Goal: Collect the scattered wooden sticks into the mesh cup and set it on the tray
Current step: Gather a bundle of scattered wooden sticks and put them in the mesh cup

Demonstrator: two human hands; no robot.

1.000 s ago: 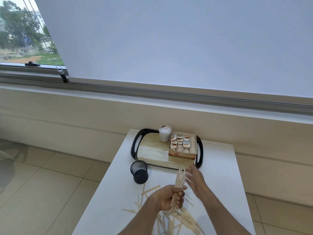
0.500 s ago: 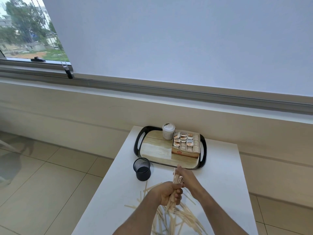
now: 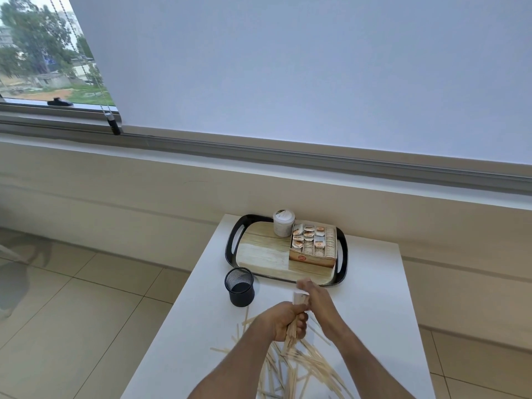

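The mesh cup (image 3: 239,287) stood empty up and left of the left hand (image 3: 285,321), which gripped an upright bundle of sticks (image 3: 293,329). The right hand (image 3: 318,298) lay flat-fingered against the bundle's top. Loose sticks (image 3: 305,367) lay scattered below both hands; the tray (image 3: 288,249) sat beyond them.

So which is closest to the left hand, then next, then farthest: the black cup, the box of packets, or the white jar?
From the left hand:
1. Black mesh cup, just ahead to its left on the table.
2. Box of packets, on the tray's right side.
3. White jar, at the tray's back edge.
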